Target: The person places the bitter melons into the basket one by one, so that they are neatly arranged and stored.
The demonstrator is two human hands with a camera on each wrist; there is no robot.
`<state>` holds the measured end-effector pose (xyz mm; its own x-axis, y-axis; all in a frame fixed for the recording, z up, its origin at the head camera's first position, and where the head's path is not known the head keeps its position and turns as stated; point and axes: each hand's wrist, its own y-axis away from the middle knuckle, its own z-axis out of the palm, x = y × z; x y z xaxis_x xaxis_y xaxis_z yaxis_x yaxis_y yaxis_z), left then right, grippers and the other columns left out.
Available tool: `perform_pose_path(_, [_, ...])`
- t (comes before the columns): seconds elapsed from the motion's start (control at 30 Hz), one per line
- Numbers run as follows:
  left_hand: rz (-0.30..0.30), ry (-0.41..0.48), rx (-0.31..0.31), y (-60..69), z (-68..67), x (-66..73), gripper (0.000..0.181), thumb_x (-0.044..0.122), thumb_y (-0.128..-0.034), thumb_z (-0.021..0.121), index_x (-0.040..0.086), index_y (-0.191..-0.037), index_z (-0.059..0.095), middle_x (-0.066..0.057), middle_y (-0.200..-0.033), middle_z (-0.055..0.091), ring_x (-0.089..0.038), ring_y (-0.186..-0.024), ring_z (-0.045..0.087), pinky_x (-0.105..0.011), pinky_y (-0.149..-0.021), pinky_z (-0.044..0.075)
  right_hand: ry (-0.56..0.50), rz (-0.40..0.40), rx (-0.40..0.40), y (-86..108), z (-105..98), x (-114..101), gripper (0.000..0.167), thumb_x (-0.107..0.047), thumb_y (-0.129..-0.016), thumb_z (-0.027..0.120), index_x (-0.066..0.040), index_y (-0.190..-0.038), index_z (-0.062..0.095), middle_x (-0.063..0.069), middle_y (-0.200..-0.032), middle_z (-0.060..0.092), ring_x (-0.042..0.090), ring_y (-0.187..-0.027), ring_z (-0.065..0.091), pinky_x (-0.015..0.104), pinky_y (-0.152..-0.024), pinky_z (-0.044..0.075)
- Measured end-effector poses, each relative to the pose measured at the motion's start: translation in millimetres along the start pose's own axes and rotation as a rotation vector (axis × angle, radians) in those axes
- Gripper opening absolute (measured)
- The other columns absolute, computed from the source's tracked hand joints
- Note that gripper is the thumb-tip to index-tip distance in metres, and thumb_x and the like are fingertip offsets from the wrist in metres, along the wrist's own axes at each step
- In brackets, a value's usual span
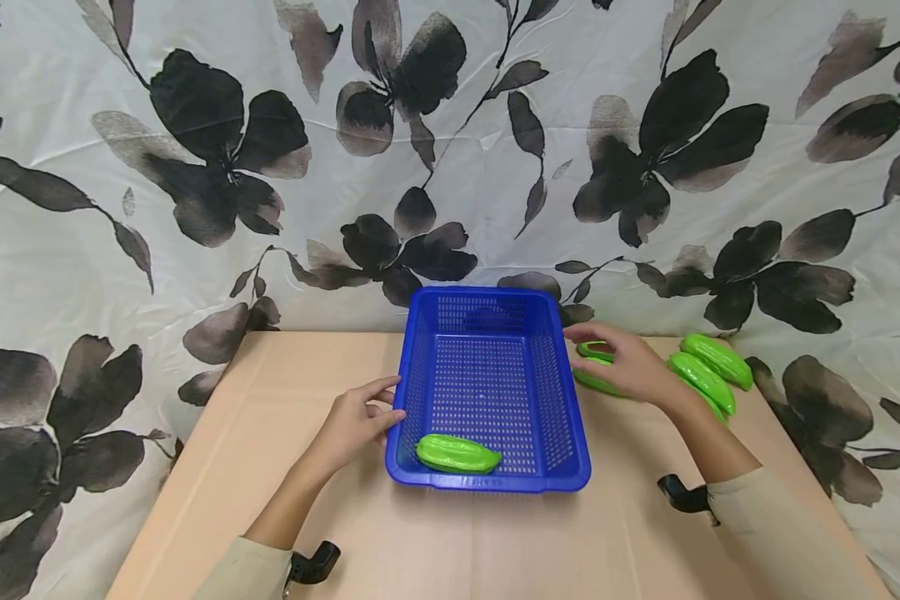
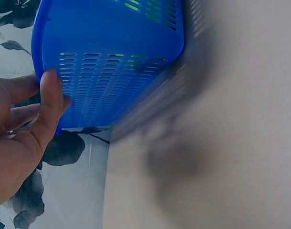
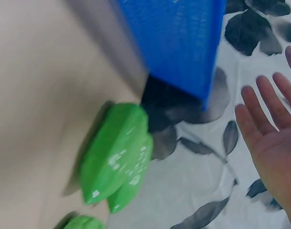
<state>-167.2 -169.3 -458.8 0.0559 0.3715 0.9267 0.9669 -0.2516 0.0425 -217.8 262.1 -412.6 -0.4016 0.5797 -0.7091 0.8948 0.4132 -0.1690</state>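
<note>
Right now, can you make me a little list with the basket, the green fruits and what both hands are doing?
basket: blue, full of little holes, on the table
inside: one green fruit, at the near end
outside: green fruits beside the basket, partly hidden; more farther right
left hand: touching the basket's left side
right hand: above the fruits beside the basket, holding nothing

Plain beige fabric covers the forearms, the left sleeve and right sleeve both ending short of the bare hands. At each cuff sits a small, blocky black device: left device, right device.
</note>
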Motion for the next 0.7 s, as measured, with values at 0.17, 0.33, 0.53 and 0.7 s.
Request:
perform_pose_path(0.17, [0.009,-0.002,0.000,0.4,0.1,-0.7,0.059,-0.001,-0.0928,0.073,-0.002,-0.148,0.052,-0.023,-0.116,0.066,-0.014,-0.063,0.066,-0.051,-0.060,0.065,0.045,0.069,0.075,6.7,-3,22,0.050,-0.017,-0.096,0.076,-0.002,-0.140,0.059,0.019,-0.138,0.063,0.041,-0.128,0.058,0.063,-0.110,0.050])
perform_pose_path(0.33, [0.013,-0.005,0.000,0.6,-0.2,-1.8,0.059,-0.001,-0.0928,0.073,-0.002,-0.148,0.052,-0.023,-0.116,0.066,-0.014,-0.063,0.066,-0.044,-0.057,0.065,0.118,0.132,0.102,12.9,-3,39,0.052,-0.019,-0.094,0.078,-0.002,-0.140,0.058,0.022,-0.136,0.062,0.044,-0.127,0.057,0.064,-0.108,0.050])
perform_pose_path(0.53, [0.003,-0.007,-0.001,0.2,0.3,-4.2,0.059,0.000,-0.0933,0.074,-0.001,-0.148,0.052,-0.023,-0.117,0.066,-0.015,-0.063,0.065,-0.044,-0.057,0.065,0.236,0.130,0.144,18.6,4,64,0.053,-0.018,-0.091,0.081,0.002,-0.135,0.061,0.025,-0.132,0.064,0.045,-0.120,0.061,0.064,-0.103,0.052])
perform_pose_path(0.7, [0.006,-0.007,0.000,0.3,0.7,-5.8,0.059,0.001,-0.0932,0.074,0.000,-0.148,0.053,-0.022,-0.117,0.066,-0.014,-0.063,0.065,-0.050,-0.060,0.065,0.306,0.135,0.169,20.8,11,84,0.056,-0.018,-0.087,0.085,0.004,-0.133,0.062,0.028,-0.128,0.063,0.046,-0.117,0.061,0.064,-0.100,0.052])
